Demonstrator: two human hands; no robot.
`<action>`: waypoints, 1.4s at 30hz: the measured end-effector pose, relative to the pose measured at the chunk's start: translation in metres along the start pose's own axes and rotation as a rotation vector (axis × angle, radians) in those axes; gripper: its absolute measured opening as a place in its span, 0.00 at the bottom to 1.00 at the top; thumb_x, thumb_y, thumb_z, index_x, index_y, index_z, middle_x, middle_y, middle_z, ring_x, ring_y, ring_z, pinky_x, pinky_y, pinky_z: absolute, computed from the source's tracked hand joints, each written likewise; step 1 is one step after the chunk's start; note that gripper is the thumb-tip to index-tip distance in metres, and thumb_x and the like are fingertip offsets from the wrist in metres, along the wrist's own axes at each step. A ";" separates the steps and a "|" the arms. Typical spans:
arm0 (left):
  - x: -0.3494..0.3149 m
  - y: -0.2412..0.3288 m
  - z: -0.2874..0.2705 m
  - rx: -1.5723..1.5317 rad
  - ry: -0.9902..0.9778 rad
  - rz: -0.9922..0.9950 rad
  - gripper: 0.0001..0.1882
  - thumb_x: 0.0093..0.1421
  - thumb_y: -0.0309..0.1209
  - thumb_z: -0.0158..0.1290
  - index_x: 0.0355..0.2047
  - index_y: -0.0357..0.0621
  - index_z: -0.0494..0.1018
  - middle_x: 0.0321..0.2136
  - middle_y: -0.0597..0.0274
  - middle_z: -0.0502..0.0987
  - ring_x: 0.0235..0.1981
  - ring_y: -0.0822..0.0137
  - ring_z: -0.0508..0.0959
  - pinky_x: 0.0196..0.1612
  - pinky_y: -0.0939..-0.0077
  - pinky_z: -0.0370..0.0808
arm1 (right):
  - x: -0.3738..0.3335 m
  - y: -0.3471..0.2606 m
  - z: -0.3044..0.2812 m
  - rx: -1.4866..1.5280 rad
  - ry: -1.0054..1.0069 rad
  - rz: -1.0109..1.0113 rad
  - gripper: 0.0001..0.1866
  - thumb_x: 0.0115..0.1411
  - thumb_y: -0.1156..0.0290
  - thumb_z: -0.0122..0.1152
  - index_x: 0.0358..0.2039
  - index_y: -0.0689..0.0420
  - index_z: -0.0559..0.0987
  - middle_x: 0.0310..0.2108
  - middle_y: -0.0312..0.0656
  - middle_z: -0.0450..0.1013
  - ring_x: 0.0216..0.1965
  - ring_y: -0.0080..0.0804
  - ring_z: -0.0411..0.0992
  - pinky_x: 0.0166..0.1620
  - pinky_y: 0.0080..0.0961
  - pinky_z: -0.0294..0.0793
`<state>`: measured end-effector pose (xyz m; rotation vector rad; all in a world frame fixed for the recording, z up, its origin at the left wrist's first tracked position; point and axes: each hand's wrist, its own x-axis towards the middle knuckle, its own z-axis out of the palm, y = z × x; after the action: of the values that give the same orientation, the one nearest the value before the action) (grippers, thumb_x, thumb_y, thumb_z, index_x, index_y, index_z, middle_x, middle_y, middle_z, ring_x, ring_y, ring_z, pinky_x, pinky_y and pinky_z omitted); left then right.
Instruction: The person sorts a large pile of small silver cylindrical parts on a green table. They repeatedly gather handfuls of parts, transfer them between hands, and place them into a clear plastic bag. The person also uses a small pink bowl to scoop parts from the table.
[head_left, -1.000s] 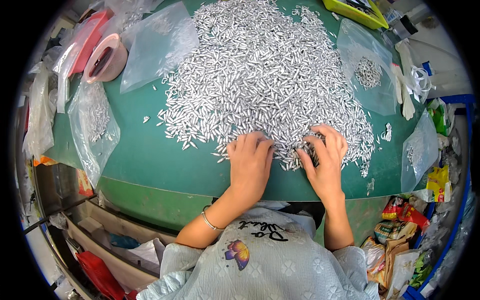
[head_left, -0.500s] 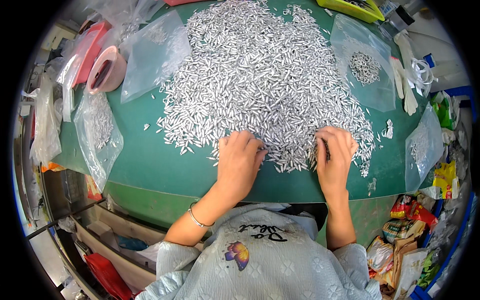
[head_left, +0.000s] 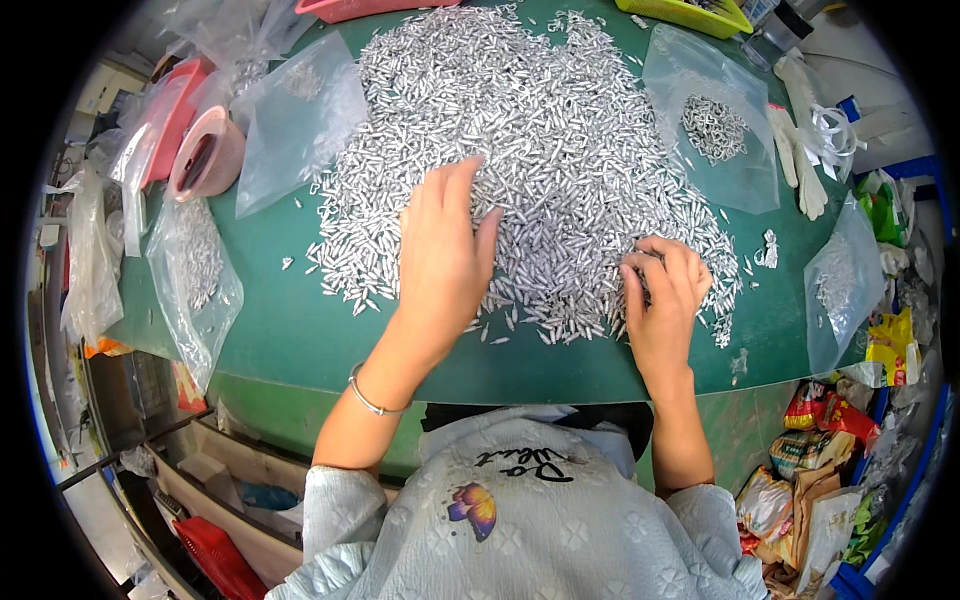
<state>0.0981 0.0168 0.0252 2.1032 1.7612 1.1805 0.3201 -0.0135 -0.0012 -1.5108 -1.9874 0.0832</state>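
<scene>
**Two hands working the near edge of a heap of small metal pieces**

Nearest the person, the right hand [head_left: 662, 300] rests at the near right edge of the pile of small silver metal pieces [head_left: 545, 140], its fingers [head_left: 690, 268] curled shut over a few pieces, though what exactly sits inside the grip is hidden; the left hand [head_left: 443, 250] lies palm down on the pile's near left part, fingers [head_left: 462, 185] spread flat and open, holding nothing, only pressing on the pieces; the pieces look tiny, hard, light and smooth, likely to slide and scatter, so they seem best pinched singly between fingertips or swept in a cupped palm; the pile covers the middle of the green worktop [head_left: 300, 330]; farther out lie clear plastic bags [head_left: 712, 130] with more pieces, a pink tape roll [head_left: 205, 155] at the left, and white gloves [head_left: 795, 150] at the far right
</scene>
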 end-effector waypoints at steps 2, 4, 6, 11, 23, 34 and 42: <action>-0.011 0.011 0.000 0.007 -0.106 0.042 0.16 0.51 0.22 0.59 0.42 0.41 0.72 0.40 0.55 0.71 0.41 0.55 0.71 0.44 0.64 0.66 | 0.001 -0.003 -0.001 0.092 -0.017 -0.040 0.08 0.51 0.76 0.63 0.33 0.56 0.77 0.41 0.38 0.70 0.47 0.40 0.66 0.51 0.39 0.57; -0.029 0.016 0.004 -0.011 -0.254 0.073 0.17 0.51 0.23 0.60 0.42 0.43 0.73 0.41 0.56 0.71 0.43 0.56 0.71 0.46 0.64 0.65 | 0.000 -0.012 -0.001 0.102 -0.054 -0.080 0.08 0.51 0.76 0.64 0.33 0.56 0.77 0.41 0.39 0.70 0.47 0.40 0.66 0.51 0.38 0.57; -0.044 0.021 0.009 -0.028 -0.320 0.071 0.17 0.51 0.25 0.60 0.42 0.44 0.74 0.40 0.57 0.71 0.42 0.57 0.70 0.45 0.64 0.64 | 0.000 -0.014 0.001 0.071 -0.088 -0.056 0.08 0.51 0.76 0.64 0.33 0.56 0.76 0.40 0.39 0.70 0.47 0.40 0.66 0.51 0.38 0.57; -0.063 0.030 0.009 -0.037 -0.354 0.133 0.19 0.50 0.27 0.61 0.43 0.44 0.73 0.41 0.60 0.70 0.43 0.58 0.69 0.44 0.64 0.62 | 0.002 -0.006 -0.003 0.018 -0.063 -0.022 0.06 0.52 0.76 0.63 0.31 0.57 0.75 0.38 0.39 0.70 0.44 0.39 0.66 0.48 0.37 0.57; -0.105 0.017 -0.016 0.038 -0.505 0.039 0.23 0.54 0.26 0.57 0.51 0.41 0.70 0.58 0.51 0.62 0.63 0.47 0.57 0.63 0.40 0.51 | -0.011 -0.047 0.008 0.161 -0.340 -0.199 0.20 0.52 0.70 0.65 0.47 0.57 0.75 0.52 0.44 0.66 0.60 0.44 0.59 0.58 0.47 0.54; -0.128 0.022 -0.053 -0.775 -0.632 -0.261 0.16 0.57 0.20 0.54 0.47 0.39 0.74 0.50 0.53 0.71 0.47 0.58 0.73 0.50 0.66 0.71 | -0.024 -0.068 0.015 0.084 -0.465 -0.261 0.25 0.54 0.68 0.63 0.52 0.62 0.72 0.59 0.45 0.63 0.64 0.47 0.56 0.62 0.53 0.50; -0.185 -0.009 -0.026 -1.416 -1.124 -0.725 0.17 0.67 0.31 0.46 0.53 0.35 0.70 0.44 0.55 0.75 0.41 0.67 0.75 0.46 0.72 0.73 | -0.033 -0.079 0.016 0.235 -0.511 -0.264 0.28 0.54 0.69 0.62 0.55 0.62 0.69 0.62 0.47 0.59 0.66 0.47 0.53 0.64 0.51 0.50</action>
<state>0.0742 -0.1538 -0.0478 0.7437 0.5707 0.4526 0.2498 -0.0640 0.0038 -1.1391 -2.4534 0.6231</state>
